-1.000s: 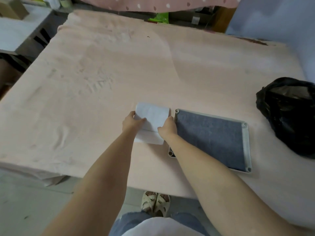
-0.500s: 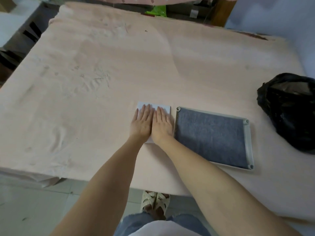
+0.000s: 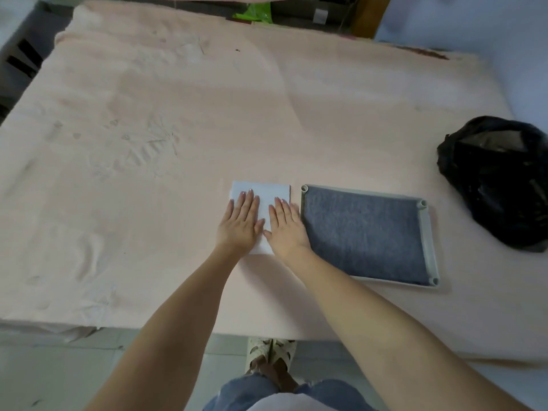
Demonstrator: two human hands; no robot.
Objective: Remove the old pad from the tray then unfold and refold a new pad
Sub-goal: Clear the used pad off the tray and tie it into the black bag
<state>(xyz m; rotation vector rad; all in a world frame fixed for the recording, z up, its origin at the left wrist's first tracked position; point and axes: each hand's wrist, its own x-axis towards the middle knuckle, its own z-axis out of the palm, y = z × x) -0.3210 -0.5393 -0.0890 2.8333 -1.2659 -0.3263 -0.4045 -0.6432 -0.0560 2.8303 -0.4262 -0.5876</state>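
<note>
A folded white pad [image 3: 264, 191] lies flat on the pink table cover, just left of the tray. My left hand [image 3: 240, 223] presses on its left half with straight fingers. Beside it, my right hand [image 3: 286, 229] lies flat on the pad's right half, its outer edge close to the tray. The grey tray [image 3: 427, 232] holds a blue-grey felt-like pad [image 3: 361, 232] that fills it from rim to rim. Much of the white pad is hidden under both palms.
A crumpled black plastic bag [image 3: 498, 179] sits at the table's right edge. The pink cloth-covered table [image 3: 178, 114] stretches far and left. Its near edge runs just in front of my feet [image 3: 272, 351] on the tiled floor.
One second ago both hands were pinching the pad and folding its flap over. They then flattened onto it side by side, and now have spread slightly apart on it.
</note>
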